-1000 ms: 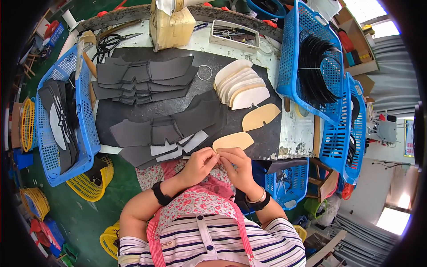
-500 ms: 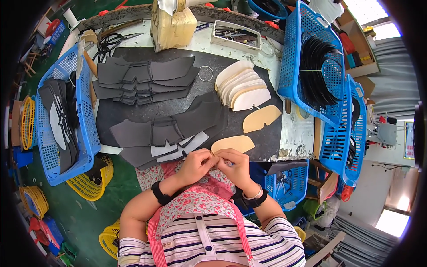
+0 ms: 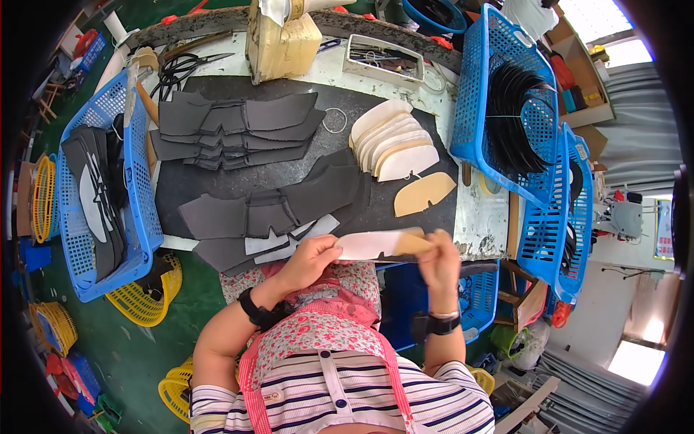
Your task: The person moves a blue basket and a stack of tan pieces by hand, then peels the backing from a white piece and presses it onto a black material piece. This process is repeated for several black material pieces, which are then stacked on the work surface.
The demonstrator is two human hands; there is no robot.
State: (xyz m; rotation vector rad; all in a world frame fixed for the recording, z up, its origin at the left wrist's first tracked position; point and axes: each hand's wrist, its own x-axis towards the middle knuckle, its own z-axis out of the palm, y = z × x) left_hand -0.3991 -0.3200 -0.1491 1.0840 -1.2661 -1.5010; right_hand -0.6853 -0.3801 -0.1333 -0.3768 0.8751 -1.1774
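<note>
The yellow basket (image 3: pixel 45 189) at nine o'clock slips behind the blue basket (image 3: pixel 137 181) (its contents unreadable), edge-cropped.

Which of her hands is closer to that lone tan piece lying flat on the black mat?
The right hand. It is just below the tan piece, holding one end of a pale strip. The left hand holds the other end, farther off to the left.

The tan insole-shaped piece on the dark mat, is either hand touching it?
No, the tan piece lies alone on the mat, while both hands hold a pale strip nearer the body.
</note>
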